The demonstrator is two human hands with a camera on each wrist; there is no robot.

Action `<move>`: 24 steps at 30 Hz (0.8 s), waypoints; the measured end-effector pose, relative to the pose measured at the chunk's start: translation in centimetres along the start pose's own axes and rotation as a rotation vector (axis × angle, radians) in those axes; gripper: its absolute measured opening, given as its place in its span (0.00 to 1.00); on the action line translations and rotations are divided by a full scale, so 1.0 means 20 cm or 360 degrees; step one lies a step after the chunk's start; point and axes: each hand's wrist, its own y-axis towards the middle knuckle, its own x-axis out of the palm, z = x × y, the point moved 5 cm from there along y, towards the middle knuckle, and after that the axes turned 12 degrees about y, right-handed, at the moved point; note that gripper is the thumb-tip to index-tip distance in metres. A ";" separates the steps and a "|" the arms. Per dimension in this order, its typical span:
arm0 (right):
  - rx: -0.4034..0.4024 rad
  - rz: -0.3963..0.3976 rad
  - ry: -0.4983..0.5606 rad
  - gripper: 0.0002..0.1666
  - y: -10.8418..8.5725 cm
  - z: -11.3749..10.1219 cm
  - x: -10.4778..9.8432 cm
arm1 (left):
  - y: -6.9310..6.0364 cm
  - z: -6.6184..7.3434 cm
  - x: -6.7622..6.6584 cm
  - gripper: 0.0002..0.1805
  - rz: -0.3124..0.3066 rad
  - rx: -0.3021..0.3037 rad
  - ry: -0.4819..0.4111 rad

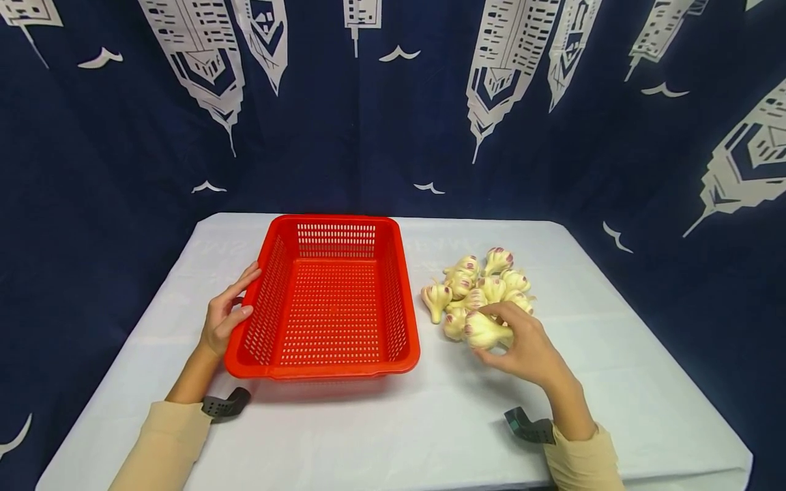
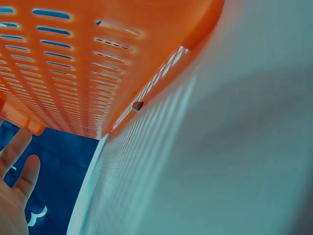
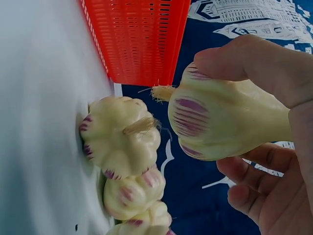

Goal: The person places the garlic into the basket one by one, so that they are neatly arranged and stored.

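My right hand [image 1: 525, 346] pinches a garlic bulb [image 1: 484, 330] between thumb and fingers, just in front of a pile of garlic bulbs [image 1: 491, 289]. The held garlic bulb [image 3: 210, 115] is pale with purple streaks, its root tuft pointing toward the basket in the right wrist view. A red perforated plastic basket [image 1: 334, 314] stands left of the pile, and its visible floor holds nothing. At the basket's left rim rests my left hand [image 1: 226, 315], fingers fairly straight along the outside. Only some of its fingers [image 2: 24, 178] show in the left wrist view.
A white cloth covers the table [image 1: 442, 416]. Behind it hangs a dark blue curtain [image 1: 356, 136] with white building prints. Each wrist carries a black strap mount, one on the left [image 1: 226, 402] and one on the right [image 1: 528, 426].
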 end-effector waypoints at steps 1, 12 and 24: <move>0.0007 -0.0002 0.0004 0.36 0.01 0.00 0.00 | 0.00 0.00 0.00 0.32 0.0000 0.0001 0.0001; -0.0010 -0.0057 0.0047 0.38 0.10 -0.04 -0.01 | 0.00 0.00 0.01 0.32 -0.0012 -0.0004 -0.0035; -0.0040 -0.0028 0.0003 0.37 0.23 -0.10 -0.01 | 0.00 0.00 0.01 0.33 -0.0005 -0.0018 -0.0029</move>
